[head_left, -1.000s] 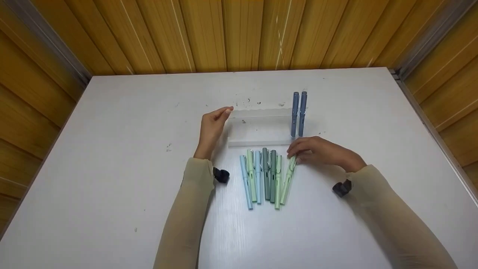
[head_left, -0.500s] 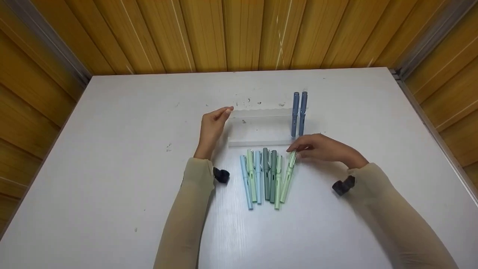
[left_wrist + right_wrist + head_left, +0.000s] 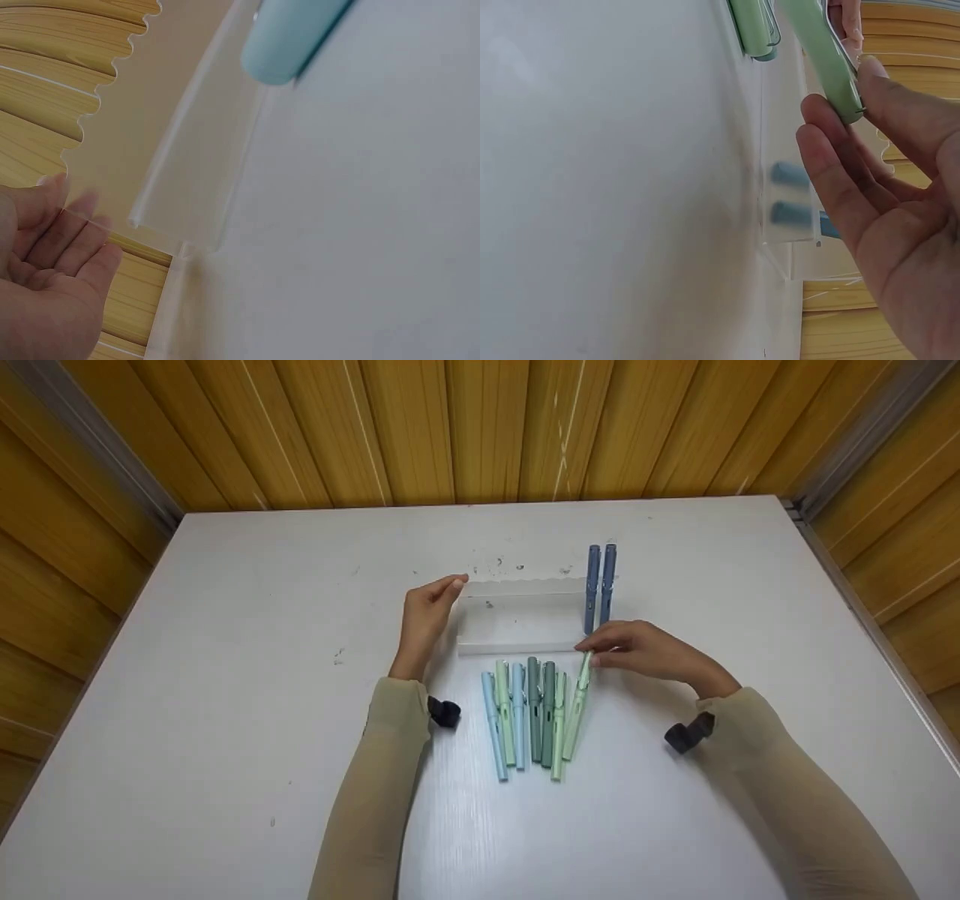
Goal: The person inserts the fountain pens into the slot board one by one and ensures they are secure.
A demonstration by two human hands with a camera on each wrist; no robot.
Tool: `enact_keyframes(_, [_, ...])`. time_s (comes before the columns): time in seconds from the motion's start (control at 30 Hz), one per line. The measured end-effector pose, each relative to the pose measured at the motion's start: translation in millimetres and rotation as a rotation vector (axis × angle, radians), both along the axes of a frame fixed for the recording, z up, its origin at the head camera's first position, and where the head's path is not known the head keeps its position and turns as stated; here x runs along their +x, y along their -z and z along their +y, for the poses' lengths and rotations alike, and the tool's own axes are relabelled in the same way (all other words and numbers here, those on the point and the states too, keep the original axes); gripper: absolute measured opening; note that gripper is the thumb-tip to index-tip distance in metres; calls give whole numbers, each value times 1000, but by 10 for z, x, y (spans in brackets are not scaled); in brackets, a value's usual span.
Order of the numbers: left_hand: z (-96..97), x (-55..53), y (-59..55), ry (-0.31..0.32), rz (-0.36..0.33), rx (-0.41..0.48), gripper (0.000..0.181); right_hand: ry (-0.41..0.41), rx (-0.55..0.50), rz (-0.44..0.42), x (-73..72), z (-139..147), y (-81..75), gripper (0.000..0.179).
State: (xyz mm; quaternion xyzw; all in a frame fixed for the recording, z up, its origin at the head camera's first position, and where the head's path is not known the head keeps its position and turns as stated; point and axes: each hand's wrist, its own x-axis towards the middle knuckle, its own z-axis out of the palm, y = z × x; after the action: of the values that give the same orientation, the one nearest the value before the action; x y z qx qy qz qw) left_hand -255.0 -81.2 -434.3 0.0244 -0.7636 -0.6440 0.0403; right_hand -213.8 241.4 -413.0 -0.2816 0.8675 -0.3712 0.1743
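Observation:
My left hand [image 3: 426, 619] pinches the back left corner of a clear plastic pen stand [image 3: 521, 648]. The left wrist view shows the thumb in front and fingers [image 3: 71, 240] seen through the stand's scalloped panel [image 3: 112, 142]. My right hand [image 3: 649, 656] pinches the cap end of a light green pen [image 3: 576, 716] between thumb and fingertips, close to the stand's front right corner. That pen slants, its cap end raised in the right wrist view. Two dark blue pens [image 3: 592, 592] lean upright side by side at the stand's right end.
Several pens lie in a loose row before the stand: light blue [image 3: 491, 727], light green [image 3: 505, 716] and dark green [image 3: 535, 712]. The white table [image 3: 225, 697] meets yellow wood-look walls [image 3: 487, 427] at the back and sides.
My right hand has moved slightly away from me, toward the stand, drawing the light green pen along and lifting its cap end. My left hand and the stand have stayed put.

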Motion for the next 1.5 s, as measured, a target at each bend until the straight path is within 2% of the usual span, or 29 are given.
enact_keyframes(0.1, [-7,0,4,14,5,32,31,13,1,18,4,-25,-7,28])
enact_keyframes(0.27, [-5,2,5,9,9,16,31,46,-18,11,10,-54,-20,28])
enact_keyframes(0.47, [1,-3,1,-5,6,-3,31,141,-77,-33,0,-83,-59,30])
enact_keyframes(0.8, [0,2,3,3,20,-5,33,292,-141,-10,32,-125,-137,35])
enact_keyframes(1.1, [2,11,-4,6,36,-4,32,326,-209,54,33,-169,-199,29])
enact_keyframes(1.5, [16,-4,-6,-5,8,-11,30,386,-281,95,20,-183,-307,31])
